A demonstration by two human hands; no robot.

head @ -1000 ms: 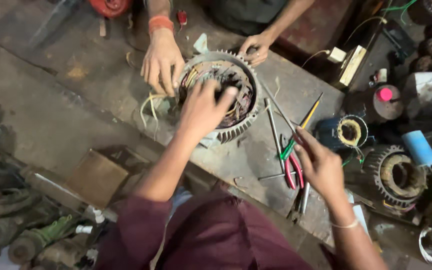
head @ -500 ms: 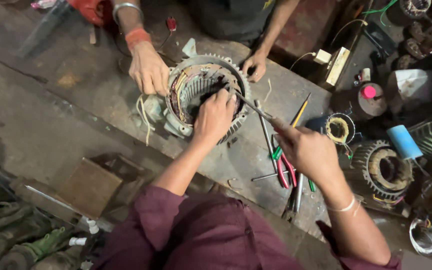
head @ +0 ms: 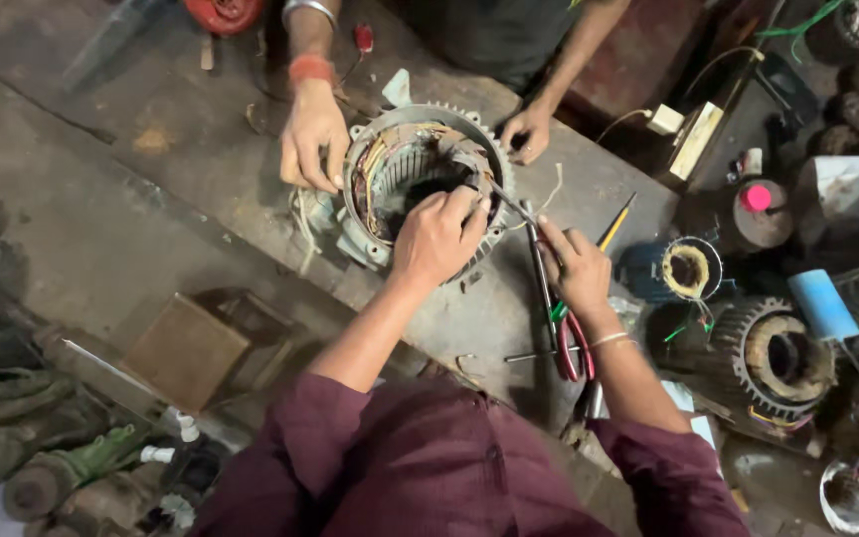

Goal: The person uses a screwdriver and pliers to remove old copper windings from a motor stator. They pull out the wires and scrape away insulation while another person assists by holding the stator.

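A round finned motor stator (head: 420, 112) with copper windings lies on the worn bench. My left hand (head: 437, 237) rests on its near rim, fingers curled into the windings inside the bore. My right hand (head: 574, 264) pinches a thin metal rod (head: 511, 204) whose tip reaches the windings at the stator's right edge. Across the bench another person's hands steady the stator: one hand (head: 310, 134) on its left side, the other hand (head: 527, 129) on its right.
Red-handled pliers (head: 569, 350) and a yellow-handled tool (head: 616, 221) lie just right of the stator. Further right are a small wound coil (head: 689, 268), a second finned stator (head: 773, 360) and a blue roll (head: 821, 303). A flat brown block (head: 186, 348) sits lower left.
My right hand has moved up from beside the pliers to the stator's right edge, now holding the thin rod to the windings. My left hand stays in the stator.
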